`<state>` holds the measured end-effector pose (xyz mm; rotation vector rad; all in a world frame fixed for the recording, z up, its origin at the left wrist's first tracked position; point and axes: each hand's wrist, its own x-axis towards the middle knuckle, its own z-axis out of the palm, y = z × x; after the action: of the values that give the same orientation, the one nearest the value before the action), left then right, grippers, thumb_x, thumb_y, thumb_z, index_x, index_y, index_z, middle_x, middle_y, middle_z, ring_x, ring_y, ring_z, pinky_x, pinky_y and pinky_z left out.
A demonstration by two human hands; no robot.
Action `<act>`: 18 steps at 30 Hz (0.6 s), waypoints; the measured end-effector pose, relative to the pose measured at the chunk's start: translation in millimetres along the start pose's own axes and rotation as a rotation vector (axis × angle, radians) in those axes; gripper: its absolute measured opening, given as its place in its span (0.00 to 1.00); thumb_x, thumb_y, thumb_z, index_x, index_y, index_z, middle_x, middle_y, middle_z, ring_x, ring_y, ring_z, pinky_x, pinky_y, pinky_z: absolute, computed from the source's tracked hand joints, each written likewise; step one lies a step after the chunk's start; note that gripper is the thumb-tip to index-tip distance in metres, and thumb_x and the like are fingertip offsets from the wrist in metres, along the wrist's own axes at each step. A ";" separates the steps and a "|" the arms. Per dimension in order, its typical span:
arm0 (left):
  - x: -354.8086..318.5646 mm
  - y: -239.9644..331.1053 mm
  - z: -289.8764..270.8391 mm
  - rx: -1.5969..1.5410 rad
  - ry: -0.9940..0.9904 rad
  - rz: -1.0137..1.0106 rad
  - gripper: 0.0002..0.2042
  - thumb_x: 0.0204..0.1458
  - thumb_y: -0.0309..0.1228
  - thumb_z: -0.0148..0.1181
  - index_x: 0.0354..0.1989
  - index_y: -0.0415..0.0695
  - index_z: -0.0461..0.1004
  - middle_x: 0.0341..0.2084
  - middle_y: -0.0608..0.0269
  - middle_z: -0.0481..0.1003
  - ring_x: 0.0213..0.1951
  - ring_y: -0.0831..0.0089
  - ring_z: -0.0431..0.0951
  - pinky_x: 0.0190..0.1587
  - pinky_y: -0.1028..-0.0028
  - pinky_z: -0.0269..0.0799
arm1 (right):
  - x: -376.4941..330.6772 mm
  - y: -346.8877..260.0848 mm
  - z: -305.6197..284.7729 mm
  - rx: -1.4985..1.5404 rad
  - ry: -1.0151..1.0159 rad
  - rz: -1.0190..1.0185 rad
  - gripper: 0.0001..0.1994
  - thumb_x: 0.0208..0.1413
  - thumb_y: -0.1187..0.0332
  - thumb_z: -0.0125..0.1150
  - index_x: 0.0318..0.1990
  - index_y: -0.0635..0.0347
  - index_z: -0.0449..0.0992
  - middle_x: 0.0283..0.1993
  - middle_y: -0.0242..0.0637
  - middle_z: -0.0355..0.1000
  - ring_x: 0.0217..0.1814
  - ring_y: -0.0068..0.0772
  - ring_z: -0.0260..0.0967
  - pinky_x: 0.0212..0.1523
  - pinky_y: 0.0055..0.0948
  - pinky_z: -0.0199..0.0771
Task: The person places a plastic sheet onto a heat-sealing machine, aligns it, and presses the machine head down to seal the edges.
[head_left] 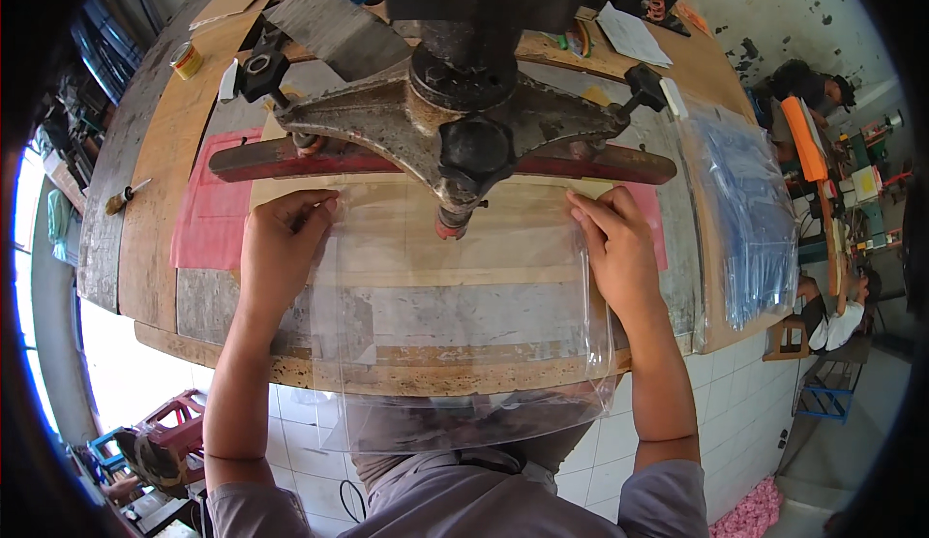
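Evidently thin, limp, slippery clear bag, best pinned flat at top corners, as now under left hand and right hand, fingers spread, on desk.

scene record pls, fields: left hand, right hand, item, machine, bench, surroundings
left hand: left hand flat on the left edge of the clear plastic bag, fingers spread
right hand: right hand pressing the bag's right edge
item: bag lies flat, top edge under the red bar, lower end hanging over the bench edge
machine: dark metal press head above the bar
bench: worn wooden workbench
surroundings: stack of clear bags at right; roll of tape at far left
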<state>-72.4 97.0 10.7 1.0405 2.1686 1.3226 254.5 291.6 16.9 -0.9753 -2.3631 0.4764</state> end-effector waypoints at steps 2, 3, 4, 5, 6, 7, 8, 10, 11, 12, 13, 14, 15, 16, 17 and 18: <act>0.2 -0.9 -2.8 0.022 -0.011 -0.009 0.09 0.63 0.28 0.65 0.45 0.35 0.85 0.21 0.71 0.76 0.22 0.86 0.68 0.25 0.77 0.63 | 1.1 -4.1 -1.4 -0.019 -0.007 0.018 0.12 0.63 0.74 0.67 0.53 0.58 0.85 0.39 0.40 0.71 0.36 0.42 0.76 0.37 0.40 0.75; 0.0 1.7 -4.8 0.036 -0.027 -0.030 0.10 0.64 0.29 0.65 0.46 0.35 0.85 0.23 0.71 0.77 0.23 0.87 0.69 0.26 0.78 0.63 | 1.7 -6.4 -0.7 -0.023 -0.013 0.024 0.13 0.63 0.75 0.67 0.53 0.58 0.85 0.39 0.40 0.72 0.36 0.42 0.76 0.37 0.40 0.75; -0.3 3.8 -6.1 0.050 -0.042 -0.051 0.10 0.64 0.29 0.65 0.46 0.35 0.85 0.25 0.71 0.79 0.24 0.87 0.69 0.27 0.79 0.63 | 1.8 -8.1 -0.6 -0.031 -0.011 0.027 0.13 0.63 0.75 0.67 0.54 0.58 0.85 0.39 0.41 0.72 0.36 0.42 0.76 0.38 0.40 0.75; -0.4 4.6 -5.5 0.051 -0.035 -0.046 0.10 0.63 0.30 0.65 0.45 0.36 0.85 0.23 0.69 0.78 0.23 0.86 0.70 0.27 0.78 0.64 | 1.5 -9.1 -1.2 -0.038 -0.011 0.030 0.13 0.63 0.75 0.67 0.54 0.58 0.85 0.40 0.41 0.72 0.37 0.42 0.76 0.38 0.39 0.75; -1.0 5.8 -6.0 0.060 -0.024 -0.042 0.10 0.62 0.31 0.66 0.45 0.36 0.85 0.21 0.68 0.78 0.23 0.84 0.70 0.27 0.77 0.65 | 1.5 -10.2 -0.3 -0.037 -0.011 0.031 0.13 0.63 0.75 0.67 0.54 0.58 0.85 0.40 0.41 0.73 0.37 0.41 0.76 0.39 0.39 0.75; -0.3 5.7 -5.5 0.068 -0.015 -0.036 0.10 0.62 0.32 0.66 0.44 0.37 0.85 0.19 0.66 0.77 0.22 0.83 0.71 0.27 0.75 0.66 | 0.9 -9.3 0.3 -0.034 0.000 0.022 0.13 0.63 0.76 0.67 0.54 0.58 0.85 0.41 0.41 0.73 0.38 0.41 0.76 0.39 0.39 0.75; 0.4 4.2 -5.1 0.076 -0.029 0.013 0.10 0.64 0.30 0.65 0.45 0.35 0.84 0.22 0.72 0.77 0.22 0.87 0.67 0.25 0.78 0.61 | 0.2 -7.2 0.6 -0.030 0.011 0.014 0.13 0.63 0.76 0.67 0.54 0.57 0.85 0.41 0.41 0.74 0.38 0.41 0.76 0.39 0.39 0.75; 0.5 5.9 -4.0 0.075 -0.022 -0.013 0.10 0.64 0.30 0.65 0.45 0.35 0.84 0.21 0.72 0.76 0.21 0.87 0.67 0.24 0.78 0.61 | -0.2 -4.7 -0.4 -0.028 0.010 0.018 0.14 0.63 0.77 0.66 0.54 0.57 0.85 0.42 0.41 0.74 0.39 0.41 0.76 0.40 0.38 0.75; 0.6 5.8 -5.0 0.075 -0.020 -0.026 0.10 0.64 0.30 0.66 0.45 0.35 0.84 0.20 0.73 0.76 0.21 0.87 0.67 0.24 0.78 0.61 | 0.2 -6.3 1.4 -0.024 0.008 0.017 0.14 0.63 0.77 0.66 0.54 0.57 0.85 0.41 0.41 0.74 0.39 0.40 0.76 0.40 0.38 0.75; 1.1 4.5 -4.8 0.030 -0.036 -0.075 0.09 0.63 0.30 0.66 0.44 0.36 0.84 0.20 0.72 0.76 0.20 0.87 0.66 0.24 0.78 0.61 | 0.7 -7.6 0.5 -0.030 0.008 0.018 0.14 0.63 0.77 0.66 0.55 0.57 0.85 0.41 0.41 0.74 0.38 0.40 0.76 0.40 0.38 0.75; 0.8 3.5 -5.6 0.028 -0.025 -0.068 0.09 0.63 0.30 0.67 0.43 0.36 0.83 0.20 0.72 0.77 0.20 0.87 0.67 0.24 0.79 0.61 | 0.8 -8.3 0.7 -0.037 0.008 0.019 0.14 0.63 0.77 0.66 0.55 0.57 0.85 0.41 0.41 0.73 0.38 0.40 0.75 0.40 0.38 0.75; 0.5 2.9 -6.6 0.026 -0.015 -0.060 0.09 0.62 0.30 0.67 0.42 0.36 0.83 0.20 0.71 0.77 0.20 0.87 0.67 0.24 0.79 0.61 | 0.4 -8.3 2.2 -0.053 -0.001 0.023 0.14 0.63 0.77 0.66 0.55 0.58 0.85 0.40 0.41 0.73 0.37 0.39 0.74 0.40 0.37 0.75; 0.9 2.4 -5.4 0.019 -0.010 -0.049 0.09 0.62 0.30 0.68 0.41 0.36 0.83 0.20 0.71 0.78 0.20 0.87 0.68 0.24 0.79 0.61 | 0.5 -9.1 2.2 -0.060 0.010 0.001 0.14 0.63 0.77 0.66 0.55 0.58 0.85 0.40 0.41 0.72 0.37 0.38 0.74 0.40 0.37 0.75; 0.8 5.1 -5.5 0.036 -0.004 -0.057 0.09 0.61 0.30 0.68 0.40 0.36 0.82 0.20 0.70 0.78 0.20 0.87 0.68 0.24 0.79 0.62 | 1.0 -10.2 2.0 -0.067 0.021 -0.021 0.14 0.63 0.77 0.66 0.55 0.58 0.85 0.39 0.40 0.72 0.36 0.38 0.74 0.40 0.37 0.74; 0.3 10.1 -6.8 0.053 0.001 -0.064 0.09 0.60 0.30 0.69 0.39 0.35 0.81 0.21 0.69 0.79 0.20 0.88 0.69 0.24 0.79 0.62 | 1.3 -11.2 1.5 -0.074 0.033 -0.042 0.14 0.63 0.78 0.66 0.55 0.58 0.85 0.39 0.40 0.72 0.36 0.38 0.73 0.40 0.37 0.74; 0.1 12.9 -7.4 0.073 0.005 -0.074 0.09 0.60 0.30 0.69 0.37 0.35 0.81 0.21 0.68 0.80 0.20 0.88 0.70 0.24 0.79 0.63 | 1.6 -11.9 1.0 -0.087 0.028 -0.040 0.14 0.63 0.78 0.66 0.55 0.58 0.85 0.39 0.40 0.71 0.36 0.38 0.73 0.39 0.38 0.74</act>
<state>-72.3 96.3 25.5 0.9751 2.2520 1.2231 246.5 284.6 22.7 -0.9648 -2.3906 0.3445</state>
